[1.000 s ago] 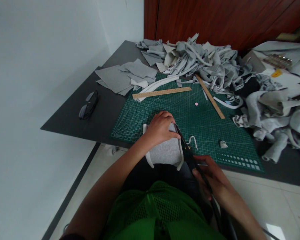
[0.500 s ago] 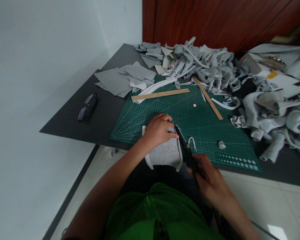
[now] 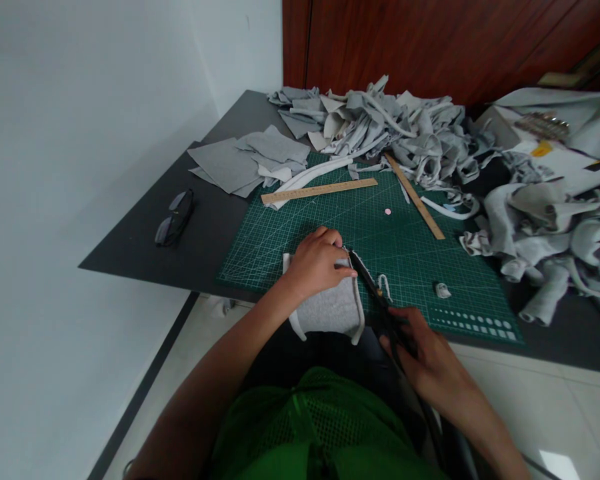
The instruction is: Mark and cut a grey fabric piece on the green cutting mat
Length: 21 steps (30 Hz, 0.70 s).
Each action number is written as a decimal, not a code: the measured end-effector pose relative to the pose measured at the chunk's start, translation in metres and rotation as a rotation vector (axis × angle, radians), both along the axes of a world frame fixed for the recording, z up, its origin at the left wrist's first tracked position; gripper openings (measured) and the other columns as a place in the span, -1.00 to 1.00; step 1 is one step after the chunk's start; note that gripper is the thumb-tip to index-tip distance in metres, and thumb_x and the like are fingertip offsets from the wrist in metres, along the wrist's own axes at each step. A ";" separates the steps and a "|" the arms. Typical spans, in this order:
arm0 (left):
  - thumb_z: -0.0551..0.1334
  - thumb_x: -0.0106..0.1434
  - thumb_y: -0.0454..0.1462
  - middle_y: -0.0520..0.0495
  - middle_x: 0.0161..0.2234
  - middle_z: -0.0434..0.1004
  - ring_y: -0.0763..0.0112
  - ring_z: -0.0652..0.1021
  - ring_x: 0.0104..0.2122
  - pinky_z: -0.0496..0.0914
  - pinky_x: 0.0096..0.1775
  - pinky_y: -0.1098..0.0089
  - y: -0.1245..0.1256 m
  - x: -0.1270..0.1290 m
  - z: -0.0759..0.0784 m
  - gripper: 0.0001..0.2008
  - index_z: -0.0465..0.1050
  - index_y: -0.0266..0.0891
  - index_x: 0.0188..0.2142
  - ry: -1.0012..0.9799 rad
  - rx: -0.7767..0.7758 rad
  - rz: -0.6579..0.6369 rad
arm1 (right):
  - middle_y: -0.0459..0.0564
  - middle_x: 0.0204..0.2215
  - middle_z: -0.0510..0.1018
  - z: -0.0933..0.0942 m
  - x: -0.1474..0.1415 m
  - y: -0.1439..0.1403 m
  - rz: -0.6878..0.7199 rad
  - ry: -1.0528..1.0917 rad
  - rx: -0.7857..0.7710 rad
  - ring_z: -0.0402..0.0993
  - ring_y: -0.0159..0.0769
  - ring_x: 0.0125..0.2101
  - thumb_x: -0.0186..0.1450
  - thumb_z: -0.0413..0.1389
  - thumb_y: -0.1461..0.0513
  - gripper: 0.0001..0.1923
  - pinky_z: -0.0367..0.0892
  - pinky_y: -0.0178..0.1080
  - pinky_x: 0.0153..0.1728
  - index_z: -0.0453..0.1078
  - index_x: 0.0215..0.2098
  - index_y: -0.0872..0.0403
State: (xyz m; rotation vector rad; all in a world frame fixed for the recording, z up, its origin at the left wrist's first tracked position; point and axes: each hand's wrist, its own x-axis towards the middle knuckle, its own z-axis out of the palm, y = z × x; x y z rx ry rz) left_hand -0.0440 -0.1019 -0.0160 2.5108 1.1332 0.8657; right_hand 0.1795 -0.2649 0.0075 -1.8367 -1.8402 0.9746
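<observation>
My left hand presses and grips a light grey fabric piece at the mat's front edge, its thumb near the right side. The piece has curled, paler edges and hangs partly past the table edge. My right hand is closed round the handles of black scissors. Their blades point up and left, along the fabric's right edge, with the tip close to my left fingertips. A thin white fabric strip lies curled just right of the blades. Whether it still joins the fabric is unclear.
Two wooden rulers lie on the green cutting mat. Grey fabric scraps are heaped behind, with rolled pieces at right. Eyeglasses rest at left. A small crumpled scrap sits right of the scissors.
My right hand and the scissors have shifted slightly right and down, away from the fabric's edge. My left hand stays on the fabric.
</observation>
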 end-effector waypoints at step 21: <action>0.56 0.05 0.06 -0.06 -0.17 0.48 0.12 0.46 -0.07 0.39 -0.06 0.16 0.001 0.000 0.005 -0.51 0.47 -0.20 -0.26 0.062 -0.007 0.290 | 0.19 -0.21 0.63 -0.010 -0.003 0.001 0.039 -0.118 0.114 0.63 0.05 -0.24 0.38 0.00 0.18 -0.59 0.44 0.02 -0.25 0.22 0.18 0.08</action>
